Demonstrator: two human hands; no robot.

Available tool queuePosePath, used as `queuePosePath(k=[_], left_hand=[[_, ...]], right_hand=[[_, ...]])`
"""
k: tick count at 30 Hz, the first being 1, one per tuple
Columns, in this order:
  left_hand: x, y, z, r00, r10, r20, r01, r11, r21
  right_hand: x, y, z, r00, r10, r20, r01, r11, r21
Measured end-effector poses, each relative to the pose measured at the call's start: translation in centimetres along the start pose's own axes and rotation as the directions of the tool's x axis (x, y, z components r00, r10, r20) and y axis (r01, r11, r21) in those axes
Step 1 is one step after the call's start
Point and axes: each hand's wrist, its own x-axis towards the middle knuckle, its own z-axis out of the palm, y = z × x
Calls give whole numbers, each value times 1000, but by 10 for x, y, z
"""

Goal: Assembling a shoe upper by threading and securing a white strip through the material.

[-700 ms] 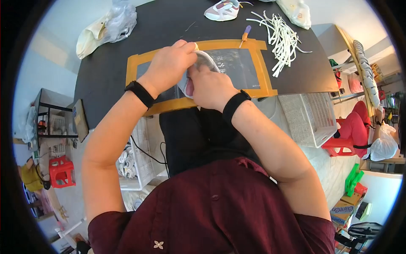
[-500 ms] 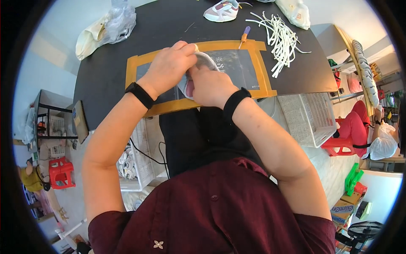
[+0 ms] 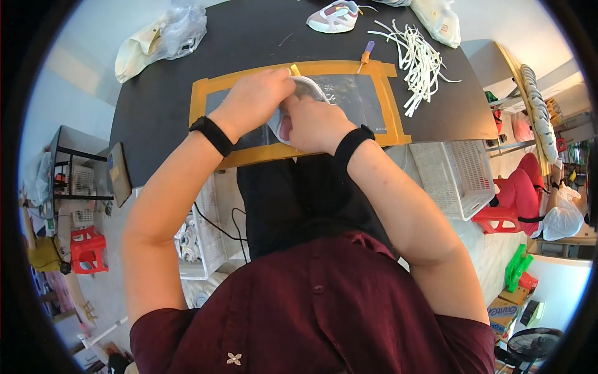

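Note:
Both hands are on a small white and pinkish shoe [image 3: 314,87] over the taped panel, with its opening turned up. My left hand [image 3: 258,100] is closed around its far left side. A bit of yellowish material [image 3: 294,70] shows beyond the left fingertips. My right hand [image 3: 316,124] grips the near right side, some fingers reaching into the opening. The fingertips inside are hidden. Under the shoe lies a clear sheet [image 3: 364,103] edged with tan tape [image 3: 383,93] on the dark table [image 3: 243,37].
Beyond the panel stand another shoe [image 3: 333,17], an awl-like tool with a purple-and-orange handle [image 3: 367,51] and a heap of white laces [image 3: 420,62]. Plastic bags [image 3: 168,34] lie far left. Crates [image 3: 455,177] flank my legs. A person in red trousers [image 3: 520,181] sits at right.
The view has shifted slightly, so the table things sit a little farther right. Both hands keep hold of the shoe, with only small finger movements.

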Motion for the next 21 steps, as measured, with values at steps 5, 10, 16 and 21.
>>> queuePosePath(k=[5, 10, 16, 21], left_hand=[[-1, 3, -7, 992, -118, 42, 125, 955, -268], [-16, 17, -37, 983, -181, 20, 177, 924, -340], [-37, 45, -78, 940, -154, 304, 304, 783, -543], [-49, 79, -83, 836, -138, 531, 546, 110, -830]], right_hand=[[-13, 7, 13, 991, -73, -115, 77, 996, 33], [-72, 8, 9, 779, -326, -535, 448, 887, 112], [-115, 22, -20, 732, -455, -507, 554, 831, 53], [-123, 38, -10, 819, -393, -418, 557, 719, 416]])
